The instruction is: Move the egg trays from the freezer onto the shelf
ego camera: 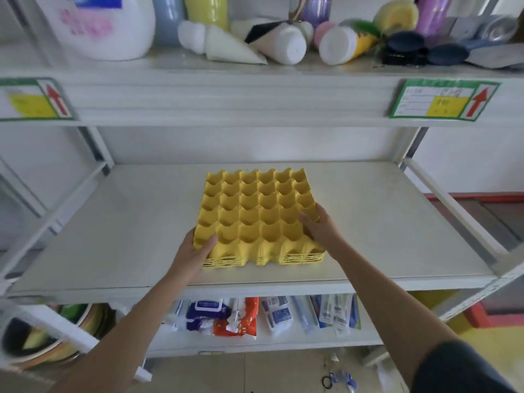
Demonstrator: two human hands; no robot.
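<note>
While both hands, left hand [198, 248] and right hand [317, 225], grip opposite edges, stacked egg trays [255, 214] seemingly rest on the shelf [382, 222].

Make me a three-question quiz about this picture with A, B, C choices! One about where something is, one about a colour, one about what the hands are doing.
1. Where is the stack of egg trays?
A. on the floor
B. on the middle shelf
C. on the top shelf

2. What colour are the egg trays?
A. yellow
B. blue
C. grey

3. What are the hands doing?
A. hanging free
B. only one touches
C. both hold the stack

Answers:
1 B, the stack lies flat on the middle shelf board.
2 A, every tray is yellow.
3 C, the left hand grips the near left corner, the right hand the right edge.
</note>
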